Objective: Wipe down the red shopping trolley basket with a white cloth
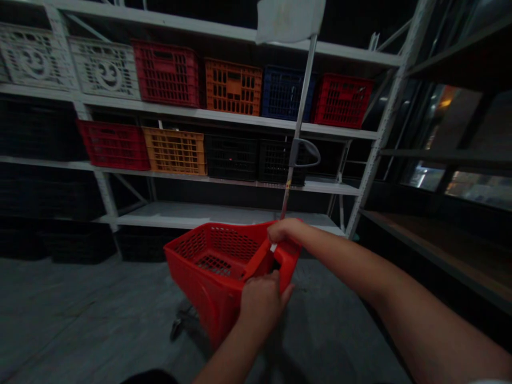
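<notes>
Working the view from afar, I saw a white placard (290, 20) above the red trolley basket (218, 266) cut off by the top edge. The left hand (260, 306) hid the basket's near side, and black crates (76, 242) left of it sat too dark to make out.

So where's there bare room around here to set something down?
The lowest white shelf board, above the black crates and behind the red wheeled basket, has a bare stretch. Grey concrete floor lies open left of the basket. The two upper shelves are crowded with plastic crates.
</notes>
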Motion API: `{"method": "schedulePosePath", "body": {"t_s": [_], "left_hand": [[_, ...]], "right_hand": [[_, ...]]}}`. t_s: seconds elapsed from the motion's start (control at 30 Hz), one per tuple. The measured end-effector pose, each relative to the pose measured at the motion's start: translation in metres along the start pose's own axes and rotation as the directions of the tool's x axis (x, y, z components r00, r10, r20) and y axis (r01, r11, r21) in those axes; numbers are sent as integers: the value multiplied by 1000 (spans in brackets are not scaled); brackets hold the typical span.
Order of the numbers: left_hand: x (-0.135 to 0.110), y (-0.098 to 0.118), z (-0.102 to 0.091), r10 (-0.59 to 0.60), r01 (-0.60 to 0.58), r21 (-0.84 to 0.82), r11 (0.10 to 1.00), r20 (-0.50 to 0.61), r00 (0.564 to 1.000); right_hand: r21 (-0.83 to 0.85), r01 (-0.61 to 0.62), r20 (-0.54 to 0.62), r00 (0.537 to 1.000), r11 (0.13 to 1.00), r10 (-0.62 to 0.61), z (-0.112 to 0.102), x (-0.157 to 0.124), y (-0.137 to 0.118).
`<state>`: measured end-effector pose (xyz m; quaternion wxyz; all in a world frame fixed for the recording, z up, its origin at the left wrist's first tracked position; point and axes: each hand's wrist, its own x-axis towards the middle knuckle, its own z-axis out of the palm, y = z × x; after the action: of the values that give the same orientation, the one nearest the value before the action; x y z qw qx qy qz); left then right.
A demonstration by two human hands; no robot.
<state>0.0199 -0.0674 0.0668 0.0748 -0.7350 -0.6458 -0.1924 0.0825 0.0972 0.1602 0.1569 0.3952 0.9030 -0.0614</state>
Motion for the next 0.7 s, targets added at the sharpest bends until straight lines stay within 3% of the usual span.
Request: {"method": "schedulePosePath", "body": {"t_s": [0.13, 0.2, 0.33, 0.43, 0.53, 0.6, 0.7], "left_hand": [[0, -4, -3, 4, -3, -10, 1000, 24, 1000], [0, -6, -4, -2, 2, -12, 1000, 41, 999], [0, -10, -5, 8, -7, -16, 1000, 49, 999], [-1, -13, -8, 30, -29, -7, 1000, 63, 998], [-2, -16, -13, 43, -44, 8, 999, 84, 996], [-3, -19, -16, 40, -41, 12, 999, 87, 995], [-5, -27, -18, 44, -46, 17, 999, 75, 996]], "right_hand": [[-101, 124, 56, 991, 987, -119, 6, -18, -13], [-200, 215, -47, 972, 956, -229, 16, -33, -18], [-381, 334, -214, 875, 862, -434, 35, -60, -16], [-323, 369, -257, 852, 872, -456, 45, -71, 0], [-104, 334, -485, 805, 937, -341, 59, -73, 19], [85, 265, -696, 705, 961, -133, 77, -73, 22], [344, 264, -870, 451, 901, 200, 114, -72, -2]]}}
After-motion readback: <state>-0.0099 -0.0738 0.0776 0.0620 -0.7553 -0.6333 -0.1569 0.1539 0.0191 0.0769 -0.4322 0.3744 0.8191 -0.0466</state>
